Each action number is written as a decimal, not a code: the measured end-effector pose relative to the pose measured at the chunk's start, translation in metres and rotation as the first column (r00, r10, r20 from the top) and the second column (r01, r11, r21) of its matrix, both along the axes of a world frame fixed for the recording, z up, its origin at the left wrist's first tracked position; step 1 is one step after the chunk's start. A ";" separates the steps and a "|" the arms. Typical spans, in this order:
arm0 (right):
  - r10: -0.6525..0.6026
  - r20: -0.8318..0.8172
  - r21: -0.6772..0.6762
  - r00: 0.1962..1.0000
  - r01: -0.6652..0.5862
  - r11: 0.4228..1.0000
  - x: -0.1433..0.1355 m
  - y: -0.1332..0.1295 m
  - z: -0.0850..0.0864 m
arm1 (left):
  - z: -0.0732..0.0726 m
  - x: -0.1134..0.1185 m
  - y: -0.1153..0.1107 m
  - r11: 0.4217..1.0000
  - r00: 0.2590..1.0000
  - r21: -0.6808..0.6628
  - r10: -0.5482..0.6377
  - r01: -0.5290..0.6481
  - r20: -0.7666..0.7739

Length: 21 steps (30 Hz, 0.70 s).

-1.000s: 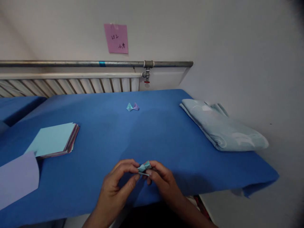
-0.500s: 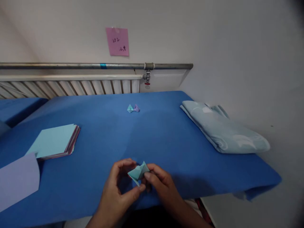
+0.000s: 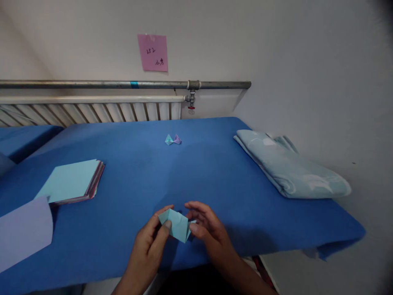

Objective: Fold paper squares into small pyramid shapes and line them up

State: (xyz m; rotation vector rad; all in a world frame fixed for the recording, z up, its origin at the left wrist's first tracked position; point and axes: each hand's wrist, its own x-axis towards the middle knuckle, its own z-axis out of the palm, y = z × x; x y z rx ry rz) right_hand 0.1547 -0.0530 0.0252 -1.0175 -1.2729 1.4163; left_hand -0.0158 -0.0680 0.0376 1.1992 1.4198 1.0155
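A small folded light-green paper (image 3: pixel 178 224) is held over the near part of the blue table. My left hand (image 3: pixel 149 241) pinches its left side, thumb on the front face. At the paper's right end, my right hand (image 3: pixel 211 231) has its thumb against a narrow folded flap, with the index finger arched above; its other fingers are partly hidden. Farther back on the table lie two small folded pieces side by side, one green (image 3: pixel 169 139) and one purple (image 3: pixel 177 139).
A stack of coloured paper (image 3: pixel 72 180) lies at the left on the blue table cover (image 3: pixel 135 172), beside a loose lavender sheet (image 3: pixel 26 233). Folded pale-green cloth (image 3: pixel 288 168) rests at the right. Behind are a radiator (image 3: pixel 123 111) and a pipe (image 3: pixel 92 85).
The green paper has been turned and now shows a broader flat face. My left thumb has moved up onto that face, and my right index finger has lifted from the paper.
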 end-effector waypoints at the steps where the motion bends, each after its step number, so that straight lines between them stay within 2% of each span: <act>1: 0.002 0.038 0.035 0.999 -0.004 0.999 0.002 0.001 0.002 | 0.001 0.001 0.000 1.000 1.000 0.004 0.003 -0.003 -0.003; 4: 0.057 0.101 0.083 0.993 -0.066 0.994 0.007 0.006 0.011 | 0.004 0.002 0.000 1.000 0.999 0.003 -0.025 0.025 -0.020; 8: 0.191 0.045 -0.011 0.981 -0.190 0.982 0.009 0.009 0.021 | 0.006 0.002 -0.001 0.998 0.998 -0.062 -0.026 0.030 0.055; 13: 0.271 -0.029 -0.084 0.962 -0.272 0.959 0.005 0.008 0.019 | 0.005 0.001 -0.001 0.989 0.992 -0.133 -0.051 0.066 0.116; 16: 0.255 0.036 -0.037 0.966 -0.253 0.967 0.003 0.009 0.017 | 0.005 0.001 0.001 0.992 0.994 -0.094 -0.072 0.079 0.083; 21: 0.228 0.072 -0.023 0.971 -0.227 0.974 0.001 0.010 0.015 | 0.006 0.001 0.006 0.994 0.994 0.060 -0.086 0.089 -0.066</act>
